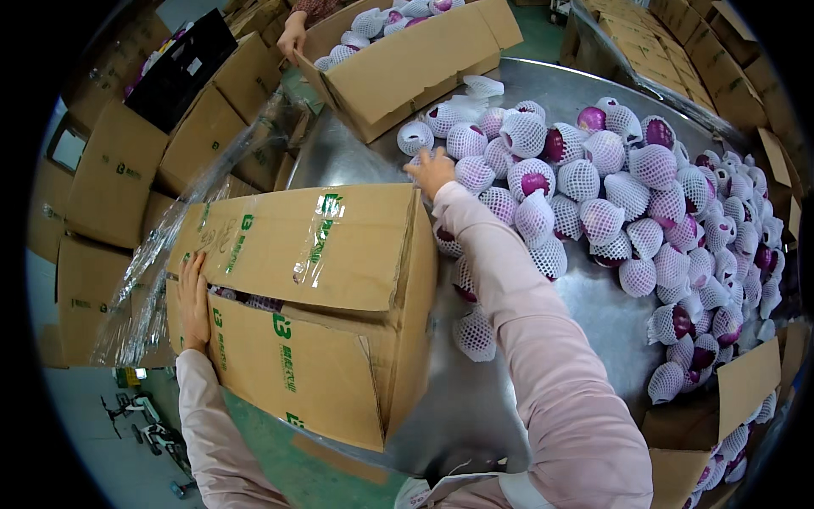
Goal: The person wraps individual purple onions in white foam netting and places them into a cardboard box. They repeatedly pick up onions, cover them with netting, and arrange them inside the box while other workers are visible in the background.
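Observation:
A large cardboard box (299,248) with green print lies before me at the table's left side, its top flaps folded in with a gap between them. Through the gap some netted produce shows. My left hand (194,302) rests flat on the flaps at the box's left end. Beyond the box's right end, my right hand (434,170) reaches among purple round produce in white foam nets (467,140), fingers spread; a netted piece lies partly hidden under it, and whether it is gripped cannot be told. Many more netted pieces (655,167) are heaped across the metal table (585,299).
Another person's hand (292,37) holds an open carton (413,63) of netted produce at the table's far edge. Stacked cartons (114,172) and clear plastic wrap (149,280) stand at left. An open carton (677,471) stands at lower right, with more cartons (712,70) behind.

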A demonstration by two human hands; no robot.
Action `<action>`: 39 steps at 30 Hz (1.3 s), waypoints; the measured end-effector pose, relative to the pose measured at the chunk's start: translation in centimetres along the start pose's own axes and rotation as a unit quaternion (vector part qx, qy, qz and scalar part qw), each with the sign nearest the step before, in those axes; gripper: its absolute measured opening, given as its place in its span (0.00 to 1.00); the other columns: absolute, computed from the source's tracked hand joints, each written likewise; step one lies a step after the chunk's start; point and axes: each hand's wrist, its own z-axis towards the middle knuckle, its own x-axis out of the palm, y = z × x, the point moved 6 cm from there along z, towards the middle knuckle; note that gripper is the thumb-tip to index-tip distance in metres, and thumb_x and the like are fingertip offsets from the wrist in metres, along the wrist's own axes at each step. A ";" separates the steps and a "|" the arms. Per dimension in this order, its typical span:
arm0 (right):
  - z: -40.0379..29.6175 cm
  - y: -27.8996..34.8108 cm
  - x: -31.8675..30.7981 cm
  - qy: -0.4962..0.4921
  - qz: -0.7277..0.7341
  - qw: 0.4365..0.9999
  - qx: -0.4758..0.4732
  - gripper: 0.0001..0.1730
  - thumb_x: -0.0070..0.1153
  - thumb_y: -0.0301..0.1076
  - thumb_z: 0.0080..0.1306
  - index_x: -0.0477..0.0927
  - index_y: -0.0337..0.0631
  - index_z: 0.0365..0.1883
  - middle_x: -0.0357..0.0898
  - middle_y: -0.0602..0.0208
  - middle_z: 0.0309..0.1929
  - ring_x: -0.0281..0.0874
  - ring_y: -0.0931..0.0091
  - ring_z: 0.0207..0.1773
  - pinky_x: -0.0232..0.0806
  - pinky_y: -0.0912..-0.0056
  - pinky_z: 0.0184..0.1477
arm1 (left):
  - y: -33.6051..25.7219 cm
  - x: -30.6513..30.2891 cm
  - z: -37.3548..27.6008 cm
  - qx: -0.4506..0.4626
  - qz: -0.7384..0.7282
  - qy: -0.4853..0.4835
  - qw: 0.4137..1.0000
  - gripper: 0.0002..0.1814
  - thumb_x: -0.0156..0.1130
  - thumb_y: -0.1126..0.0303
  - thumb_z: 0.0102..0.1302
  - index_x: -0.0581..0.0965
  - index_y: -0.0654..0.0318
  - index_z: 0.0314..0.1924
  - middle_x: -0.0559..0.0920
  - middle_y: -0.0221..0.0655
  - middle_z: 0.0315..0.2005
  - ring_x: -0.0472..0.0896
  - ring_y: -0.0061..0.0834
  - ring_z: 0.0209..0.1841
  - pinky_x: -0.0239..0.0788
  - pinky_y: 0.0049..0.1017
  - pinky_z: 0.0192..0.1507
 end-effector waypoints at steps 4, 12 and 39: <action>-2.1 0.3 -1.6 -0.020 -0.025 0.997 -0.077 0.29 0.69 0.38 0.43 0.79 0.62 0.47 0.67 0.58 0.52 0.68 0.55 0.51 0.71 0.62 0.41 | 0.0 -0.1 -0.3 -0.006 0.025 -0.003 1.000 0.26 0.33 0.55 0.74 0.65 0.54 0.65 0.60 0.36 0.68 0.49 0.40 0.72 0.34 0.37 0.71; -10.7 1.3 -3.5 0.078 -0.031 0.991 -0.104 0.28 0.67 0.39 0.45 0.78 0.63 0.48 0.70 0.59 0.45 0.73 0.60 0.47 0.69 0.60 0.44 | 0.5 0.0 -0.3 -0.002 0.020 -0.015 1.000 0.25 0.33 0.55 0.74 0.65 0.53 0.65 0.60 0.36 0.68 0.50 0.40 0.72 0.35 0.37 0.71; -5.0 -4.4 0.8 0.118 0.220 0.955 -0.158 0.26 0.43 0.51 0.66 0.78 0.36 0.45 0.79 0.48 0.45 0.76 0.58 0.51 0.66 0.50 0.50 | -0.8 -0.4 0.5 -0.002 -0.012 -0.048 0.999 0.23 0.40 0.55 0.72 0.68 0.54 0.62 0.64 0.36 0.65 0.52 0.38 0.71 0.38 0.37 0.70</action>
